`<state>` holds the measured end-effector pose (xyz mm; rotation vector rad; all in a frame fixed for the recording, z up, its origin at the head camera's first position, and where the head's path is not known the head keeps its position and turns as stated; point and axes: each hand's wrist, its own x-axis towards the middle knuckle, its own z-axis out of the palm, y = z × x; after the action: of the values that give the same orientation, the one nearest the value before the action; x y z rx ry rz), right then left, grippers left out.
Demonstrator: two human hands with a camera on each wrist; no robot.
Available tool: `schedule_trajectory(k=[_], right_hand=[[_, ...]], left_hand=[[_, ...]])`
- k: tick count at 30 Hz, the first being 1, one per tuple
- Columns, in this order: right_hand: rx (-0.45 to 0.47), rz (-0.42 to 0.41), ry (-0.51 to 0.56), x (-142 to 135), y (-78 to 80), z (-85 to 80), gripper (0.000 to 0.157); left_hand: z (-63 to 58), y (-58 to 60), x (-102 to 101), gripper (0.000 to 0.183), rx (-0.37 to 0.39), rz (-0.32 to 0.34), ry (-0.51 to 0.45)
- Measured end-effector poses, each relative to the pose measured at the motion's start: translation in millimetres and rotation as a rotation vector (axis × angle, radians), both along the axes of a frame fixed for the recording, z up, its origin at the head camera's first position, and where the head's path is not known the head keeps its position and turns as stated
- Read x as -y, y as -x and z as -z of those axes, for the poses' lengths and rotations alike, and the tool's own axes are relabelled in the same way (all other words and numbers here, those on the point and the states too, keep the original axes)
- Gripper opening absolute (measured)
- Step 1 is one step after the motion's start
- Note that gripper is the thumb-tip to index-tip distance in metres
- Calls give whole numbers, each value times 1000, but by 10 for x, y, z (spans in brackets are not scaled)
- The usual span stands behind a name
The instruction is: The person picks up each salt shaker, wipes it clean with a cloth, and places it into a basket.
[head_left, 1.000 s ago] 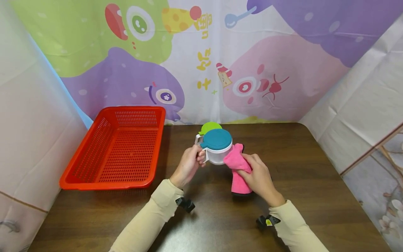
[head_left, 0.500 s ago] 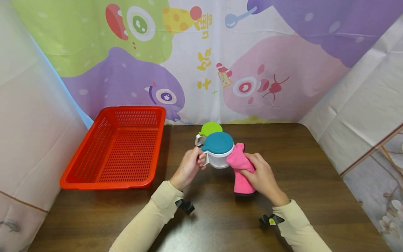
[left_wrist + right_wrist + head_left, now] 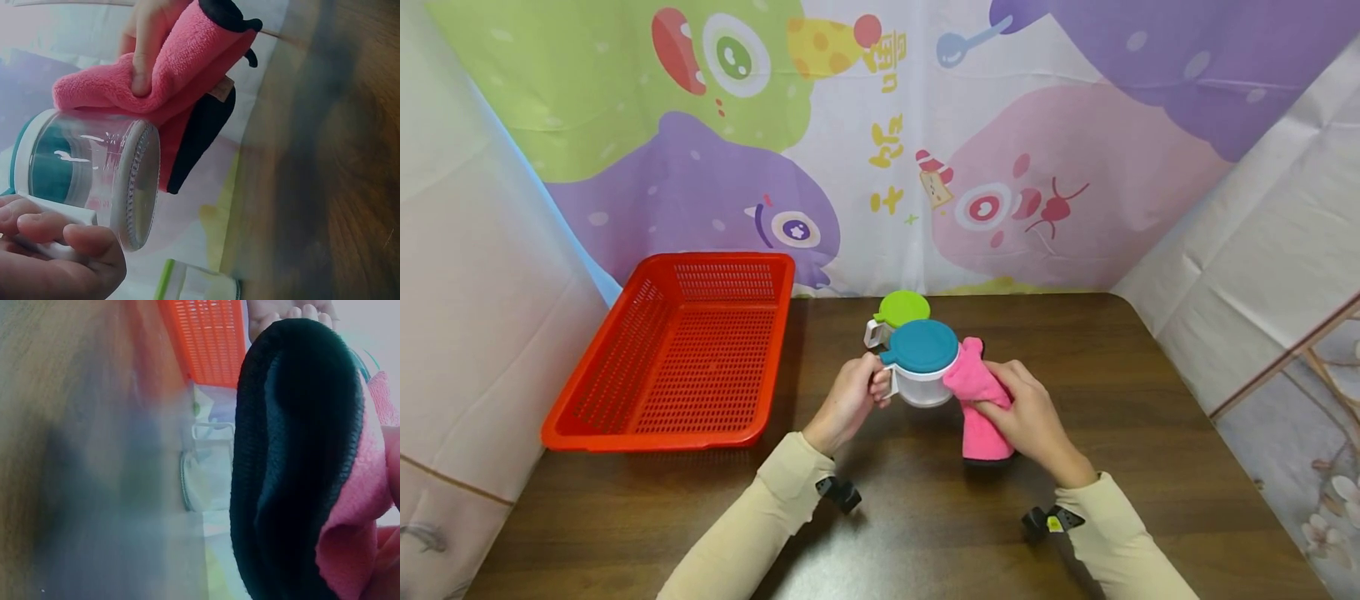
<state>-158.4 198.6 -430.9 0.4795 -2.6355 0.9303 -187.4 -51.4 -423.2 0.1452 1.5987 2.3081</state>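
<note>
A clear jar (image 3: pixel 925 388) with a teal lid (image 3: pixel 923 346) is held above the table by its white handle, which my left hand (image 3: pixel 848 395) grips. In the left wrist view the jar (image 3: pixel 94 169) shows a ridged base. My right hand (image 3: pixel 1030 417) pinches a folded pink cloth (image 3: pixel 985 408) with black edging and presses it against the jar's right side. Behind stands a second jar with a green lid (image 3: pixel 904 308) and a white handle (image 3: pixel 872 333). In the right wrist view the cloth (image 3: pixel 350 544) covers most of the held jar.
A red plastic basket (image 3: pixel 763 383) with slotted walls stands on the left of the brown wooden table (image 3: pixel 917 517). A printed cartoon curtain (image 3: pixel 880 250) hangs behind the table's back edge. Pale fabric screens flank both sides.
The teal-lidded jar has shifted slightly toward me and to the right. My right hand and the pink cloth have moved a little right with it, still against the jar.
</note>
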Motion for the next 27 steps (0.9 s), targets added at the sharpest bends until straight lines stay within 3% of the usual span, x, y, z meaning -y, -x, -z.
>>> schedule_trajectory(k=[7,27], right_hand=[[-19,-32,15,-26,28,-50,50],[102,-108,93,-109,110,-87,44]], left_hand=[[1,-4,27,32,2,36,4],[18,-24,92,31,-22,109,38]])
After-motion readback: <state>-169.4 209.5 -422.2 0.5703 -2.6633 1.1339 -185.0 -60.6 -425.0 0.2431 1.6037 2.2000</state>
